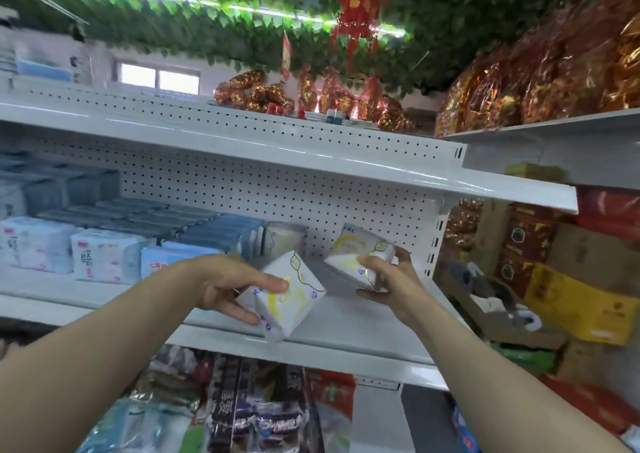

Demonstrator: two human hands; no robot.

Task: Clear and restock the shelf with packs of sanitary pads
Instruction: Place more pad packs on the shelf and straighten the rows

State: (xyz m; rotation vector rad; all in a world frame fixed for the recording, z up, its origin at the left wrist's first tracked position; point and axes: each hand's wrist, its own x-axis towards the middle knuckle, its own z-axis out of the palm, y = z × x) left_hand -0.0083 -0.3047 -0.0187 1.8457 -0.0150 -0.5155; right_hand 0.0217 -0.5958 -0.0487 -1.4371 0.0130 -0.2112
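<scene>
My left hand (230, 288) grips a white pad pack with yellow print (294, 300), tilted, just above the front of the white shelf (346, 334). My right hand (388, 279) holds a second white and yellow pad pack (356, 248) a little higher, over the shelf's bare right end. One more pack of the same kind (282, 237) stands at the back against the pegboard. Blue and pink-white pad packs (100, 255) fill the shelf's left part in rows.
The upper shelf (311, 161) overhangs close above my hands. Dark snack bags (249, 411) sit on the shelf below. Red, brown and yellow cartons (571, 279) are stacked at the right, beside the shelf's upright. Gold-red wrapped goods (554, 78) lie on top.
</scene>
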